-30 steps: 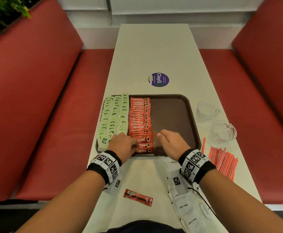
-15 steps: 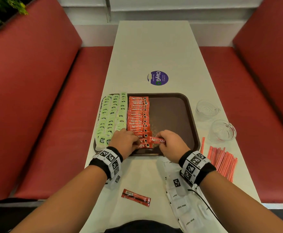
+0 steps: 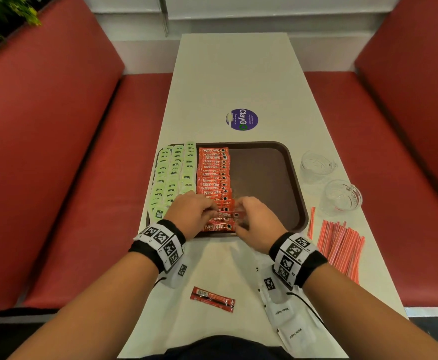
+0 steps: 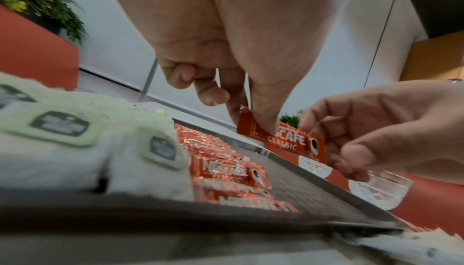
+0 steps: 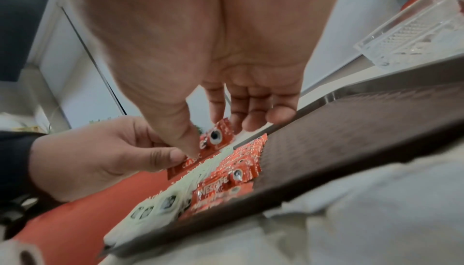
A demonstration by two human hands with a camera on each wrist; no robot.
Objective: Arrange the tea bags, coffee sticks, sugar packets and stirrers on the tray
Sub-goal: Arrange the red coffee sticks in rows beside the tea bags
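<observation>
A brown tray [image 3: 270,178] lies on the white table, with rows of green tea bags [image 3: 173,175] on its left and a column of red coffee sticks [image 3: 214,178] beside them. Both hands hold one red coffee stick [image 4: 283,140] just above the near end of that column. My left hand [image 3: 194,216] pinches its left end, and my right hand [image 3: 254,219] pinches its right end [image 5: 218,136]. One more coffee stick [image 3: 212,299] lies on the table near me. White sugar packets [image 3: 288,320] lie at the near right, and red stirrers [image 3: 342,245] lie right of the tray.
Two clear glass cups [image 3: 341,197] stand right of the tray. A purple round sticker [image 3: 244,119] is on the table beyond it. Red bench seats [image 3: 83,178] flank the table on both sides.
Both hands went from resting on the near end of the coffee column to lifting one stick between them; it now sits raised and level above the column.
</observation>
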